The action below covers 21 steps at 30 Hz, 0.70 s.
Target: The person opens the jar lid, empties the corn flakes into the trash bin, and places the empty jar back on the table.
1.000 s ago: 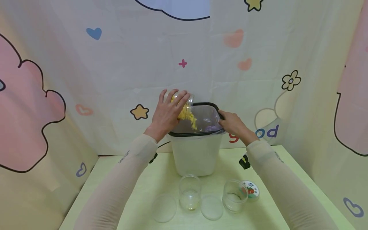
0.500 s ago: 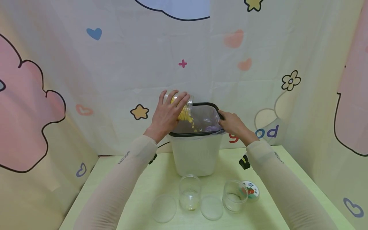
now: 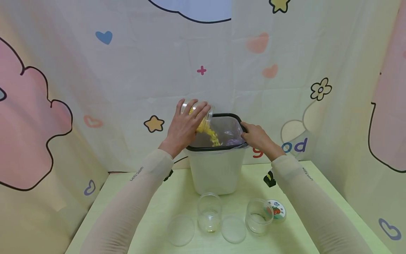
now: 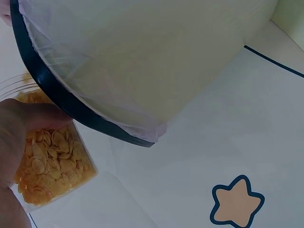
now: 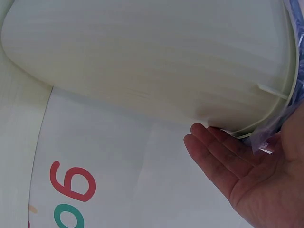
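Observation:
My left hand (image 3: 182,128) grips a clear plastic jar (image 3: 209,113), tipped on its side over a white trash bin (image 3: 215,173). Yellow flakes (image 3: 214,138) spill from its mouth into the bin. Plenty of flakes (image 4: 54,161) still fill the jar in the left wrist view, with my thumb across its wall. A translucent bag (image 3: 226,125) lines the bin under a black rim ring (image 3: 210,148). At the rim's right side, my right hand (image 3: 257,137) holds the bin, thumb over the edge. Its fingers (image 5: 213,156) lie along the outside wall in the right wrist view.
On the pale green table (image 3: 152,222) stand two clear jars, one in the middle (image 3: 210,210) and one further right (image 3: 259,225). Two clear lids (image 3: 180,231) lie nearby. A printed lid (image 3: 280,210) sits behind the right jar. A patterned curtain (image 3: 136,77) hangs close behind the bin.
The stream of yellow flakes thins about half a second ago, then thickens again now. Both hands, the tilted jar and the bin stay nearly in place.

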{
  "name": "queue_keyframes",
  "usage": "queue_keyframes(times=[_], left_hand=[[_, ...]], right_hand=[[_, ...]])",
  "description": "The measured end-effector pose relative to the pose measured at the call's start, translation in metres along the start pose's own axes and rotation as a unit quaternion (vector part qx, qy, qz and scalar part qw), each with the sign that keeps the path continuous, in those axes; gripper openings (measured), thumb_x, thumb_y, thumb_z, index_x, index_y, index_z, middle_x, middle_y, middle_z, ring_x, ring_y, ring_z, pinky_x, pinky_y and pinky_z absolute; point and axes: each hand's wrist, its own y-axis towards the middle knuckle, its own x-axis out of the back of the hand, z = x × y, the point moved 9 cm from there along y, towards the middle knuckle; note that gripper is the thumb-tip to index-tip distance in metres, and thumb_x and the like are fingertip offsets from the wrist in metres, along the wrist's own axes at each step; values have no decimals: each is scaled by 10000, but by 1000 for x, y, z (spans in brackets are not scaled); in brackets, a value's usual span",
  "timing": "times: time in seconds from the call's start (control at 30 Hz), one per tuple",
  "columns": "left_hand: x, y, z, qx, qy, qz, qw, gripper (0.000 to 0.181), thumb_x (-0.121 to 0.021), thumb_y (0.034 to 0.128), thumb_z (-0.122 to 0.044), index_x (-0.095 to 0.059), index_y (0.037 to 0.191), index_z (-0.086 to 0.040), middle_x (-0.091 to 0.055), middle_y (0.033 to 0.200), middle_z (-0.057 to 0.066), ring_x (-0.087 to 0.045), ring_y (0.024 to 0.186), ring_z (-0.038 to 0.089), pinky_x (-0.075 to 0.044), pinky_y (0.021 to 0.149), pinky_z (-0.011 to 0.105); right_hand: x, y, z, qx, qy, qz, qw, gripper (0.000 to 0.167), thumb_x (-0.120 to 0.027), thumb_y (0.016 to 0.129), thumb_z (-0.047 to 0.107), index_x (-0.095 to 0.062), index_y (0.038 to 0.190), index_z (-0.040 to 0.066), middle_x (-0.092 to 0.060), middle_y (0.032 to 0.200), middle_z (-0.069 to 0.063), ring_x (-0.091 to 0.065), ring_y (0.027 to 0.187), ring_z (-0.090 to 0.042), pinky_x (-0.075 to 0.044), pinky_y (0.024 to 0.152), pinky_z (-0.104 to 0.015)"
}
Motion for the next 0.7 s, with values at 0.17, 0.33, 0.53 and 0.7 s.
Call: queue_keyframes(times=[0.17,0.33,0.53,0.7], left_hand=[[0,0,0,-13,67,19,10000,898,-764,790,-213,-261,1534,-213,-316,1578,14,-285,1456,284,-159,1224,551],[0,0,-1,-39,126,-4,9999,901,-770,782,-219,-268,1530,-213,-329,1570,12,-297,1452,284,-166,1222,550],[0,0,-1,-60,205,-1,9998,897,-764,783,-205,-268,1530,-214,-327,1567,11,-293,1452,283,-161,1223,547],[-1,1,-3,-85,315,66,9994,886,-748,802,-192,-253,1536,-217,-318,1573,7,-272,1460,274,-157,1224,541]], right_hand=[[0,-1,-1,-41,57,22,10000,592,-408,961,135,-294,1531,25,-579,954,-190,-376,548,-148,-324,498,-257],[0,-1,-1,-65,75,12,10000,584,-414,969,134,-295,1532,28,-599,1027,-198,-376,545,-143,-327,502,-256],[0,-1,-1,-61,35,28,10000,583,-410,972,139,-295,1533,35,-574,906,-179,-403,550,-155,-348,520,-269],[0,0,0,31,-156,5,9999,585,-392,962,144,-304,1528,26,-542,1374,-272,-538,837,-298,-429,717,-359]])
